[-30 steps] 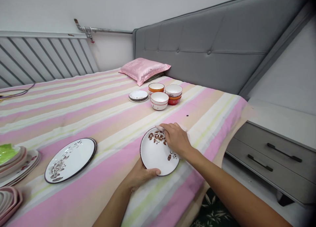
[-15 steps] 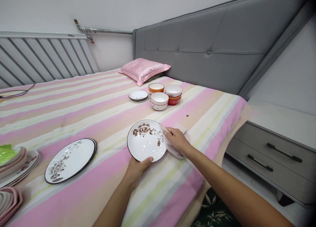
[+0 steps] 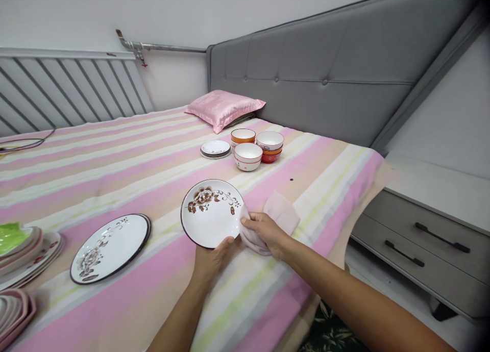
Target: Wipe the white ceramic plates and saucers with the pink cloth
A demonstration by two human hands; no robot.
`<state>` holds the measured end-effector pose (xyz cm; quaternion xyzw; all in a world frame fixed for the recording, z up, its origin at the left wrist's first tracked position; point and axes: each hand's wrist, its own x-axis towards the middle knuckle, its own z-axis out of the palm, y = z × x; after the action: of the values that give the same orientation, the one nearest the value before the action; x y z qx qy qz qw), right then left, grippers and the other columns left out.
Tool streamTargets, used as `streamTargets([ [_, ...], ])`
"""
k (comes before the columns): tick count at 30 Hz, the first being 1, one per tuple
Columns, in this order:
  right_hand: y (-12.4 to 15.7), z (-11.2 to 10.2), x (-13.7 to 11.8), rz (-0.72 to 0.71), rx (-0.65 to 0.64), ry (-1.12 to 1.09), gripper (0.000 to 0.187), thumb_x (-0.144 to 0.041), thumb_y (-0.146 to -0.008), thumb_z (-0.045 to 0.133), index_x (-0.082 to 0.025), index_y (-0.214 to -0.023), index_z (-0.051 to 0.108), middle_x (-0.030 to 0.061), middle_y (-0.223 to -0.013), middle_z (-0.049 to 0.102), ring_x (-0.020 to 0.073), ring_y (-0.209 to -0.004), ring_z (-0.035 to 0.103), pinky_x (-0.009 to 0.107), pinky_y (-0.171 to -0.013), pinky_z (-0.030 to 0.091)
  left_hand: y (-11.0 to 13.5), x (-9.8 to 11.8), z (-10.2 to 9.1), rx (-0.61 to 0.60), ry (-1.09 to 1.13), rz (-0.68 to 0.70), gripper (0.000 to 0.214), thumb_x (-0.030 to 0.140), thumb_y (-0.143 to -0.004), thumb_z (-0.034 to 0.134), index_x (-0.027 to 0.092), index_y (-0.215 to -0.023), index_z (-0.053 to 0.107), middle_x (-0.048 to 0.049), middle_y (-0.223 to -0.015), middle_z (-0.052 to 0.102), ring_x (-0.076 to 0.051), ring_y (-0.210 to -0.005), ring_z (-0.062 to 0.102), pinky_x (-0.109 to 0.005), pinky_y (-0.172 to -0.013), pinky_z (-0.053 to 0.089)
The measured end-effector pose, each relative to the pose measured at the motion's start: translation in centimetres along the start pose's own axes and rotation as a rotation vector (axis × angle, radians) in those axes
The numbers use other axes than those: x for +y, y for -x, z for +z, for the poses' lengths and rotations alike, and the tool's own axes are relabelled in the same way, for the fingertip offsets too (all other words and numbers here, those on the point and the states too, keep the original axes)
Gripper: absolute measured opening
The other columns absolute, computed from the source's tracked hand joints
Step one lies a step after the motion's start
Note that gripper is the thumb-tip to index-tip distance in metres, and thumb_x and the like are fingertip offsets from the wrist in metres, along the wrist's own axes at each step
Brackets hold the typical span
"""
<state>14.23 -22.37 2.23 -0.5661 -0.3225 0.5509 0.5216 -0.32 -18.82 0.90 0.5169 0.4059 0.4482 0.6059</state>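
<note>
A round white plate [image 3: 210, 219] with a dark rim and brown flowers is tilted above the bed, and my left hand [image 3: 214, 257] grips its lower edge, thumb on the front. My right hand [image 3: 266, 232] pinches a pale pink cloth [image 3: 281, 211] against the plate's right rim; part of the cloth spreads out behind the hand. Left of the plate, an oval white plate [image 3: 111, 247] with a dark rim and flowers lies on the bed, with at least one more beneath it.
Stacked bowls [image 3: 248, 157] and small plates [image 3: 215, 148] stand farther back, before a pink pillow [image 3: 225, 108]. At the left edge are more stacked plates [image 3: 49, 252], a green leaf-shaped dish [image 3: 10, 235] and pink dishes [image 3: 25, 311]. A grey nightstand [image 3: 421, 224] stands right of the striped bed.
The round plate has shifted left and slightly up with my left hand. My right hand and the cloth have also moved left, and more of the cloth shows spread out.
</note>
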Motion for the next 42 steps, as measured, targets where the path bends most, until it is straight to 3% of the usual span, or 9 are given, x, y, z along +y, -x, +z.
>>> streamTargets([
  [5,-0.4,0.1,0.3,0.022,0.015,-0.064,0.023,-0.039,-0.068,0.058,-0.018,-0.068,0.049,-0.0056,-0.048,0.042,0.0068,-0.041,0.034,0.019,-0.038,0.023,0.0,0.5,-0.3,-0.047,-0.069,0.001,0.064,0.029,-0.056,0.077,0.018,-0.115,0.055,-0.0087,-0.123,0.056,-0.027,-0.123,0.039,-0.038,-0.103,0.029],
  [11,-1.2,-1.1,-0.1,-0.095,0.046,-0.044,0.020,-0.037,-0.071,0.054,-0.018,-0.073,0.049,-0.0037,-0.059,0.049,0.0084,-0.050,0.042,0.019,-0.046,0.031,0.5,0.4,-0.8,-0.161,0.023,-0.040,0.073,0.036,-0.056,0.075,0.016,-0.121,0.050,-0.0122,-0.128,0.051,-0.031,-0.122,0.039,-0.041,-0.102,0.031],
  [16,-1.9,-3.7,-0.8,-0.221,0.095,0.349,0.015,-0.032,-0.076,0.046,-0.019,-0.073,0.050,-0.0036,-0.062,0.049,0.0101,-0.054,0.042,0.020,-0.049,0.031,0.0,0.6,-2.2,-0.433,0.095,-0.214,0.076,0.027,-0.058,0.076,0.018,-0.126,0.045,-0.0146,-0.127,0.052,-0.032,-0.117,0.046,-0.044,-0.098,0.036],
  [21,-2.2,-5.4,-1.2,-0.410,0.166,0.771,0.014,-0.026,-0.078,0.043,-0.018,-0.069,0.050,-0.0012,-0.065,0.054,0.0125,-0.061,0.046,0.022,-0.055,0.030,-0.6,0.9,-2.3,-0.539,0.084,-0.344,0.056,0.021,-0.065,0.072,0.014,-0.117,0.052,-0.0165,-0.118,0.058,-0.031,-0.107,0.055,-0.046,-0.091,0.043],
  [24,-2.1,-5.5,-1.6,-0.434,0.163,0.860,0.015,-0.025,-0.080,0.041,-0.018,-0.072,0.051,-0.0006,-0.066,0.055,0.0128,-0.061,0.046,0.023,-0.056,0.028,-0.6,0.9,-2.2,-0.540,0.098,-0.363,0.051,0.019,-0.064,0.072,0.014,-0.111,0.056,-0.0160,-0.116,0.060,-0.030,-0.104,0.057,-0.045,-0.091,0.043],
  [31,-1.7,-5.3,-2.2,-0.478,0.145,0.832,0.020,-0.031,-0.084,0.036,-0.019,-0.074,0.048,-0.0002,-0.073,0.056,0.0137,-0.065,0.048,0.024,-0.058,0.031,-0.5,0.8,-1.6,-0.493,0.180,-0.346,0.047,0.018,-0.063,0.073,0.011,-0.108,0.059,-0.0175,-0.111,0.062,-0.031,-0.101,0.058,-0.045,-0.091,0.043],
  [37,-2.2,-4.0,-0.7,-0.425,0.277,0.816,0.021,-0.035,-0.086,0.031,-0.021,-0.073,0.040,-0.0017,-0.065,0.048,0.0152,-0.062,0.047,0.025,-0.055,0.030,-0.3,0.7,-1.0,-0.327,0.190,-0.311,0.049,0.019,-0.062,0.074,0.011,-0.108,0.058,-0.0168,-0.109,0.064,-0.031,-0.102,0.058,-0.044,-0.090,0.045],
  [42,-2.3,-2.7,0.0,-0.415,0.326,0.717,0.023,-0.037,-0.085,0.029,-0.022,-0.068,0.035,-0.0025,-0.063,0.045,0.0157,-0.061,0.046,0.026,-0.056,0.032,-0.6,0.4,-1.3,-0.277,0.226,-0.237,0.050,0.017,-0.065,0.072,0.013,-0.112,0.055,-0.0144,-0.114,0.062,-0.029,-0.106,0.056,-0.041,-0.092,0.045],
])
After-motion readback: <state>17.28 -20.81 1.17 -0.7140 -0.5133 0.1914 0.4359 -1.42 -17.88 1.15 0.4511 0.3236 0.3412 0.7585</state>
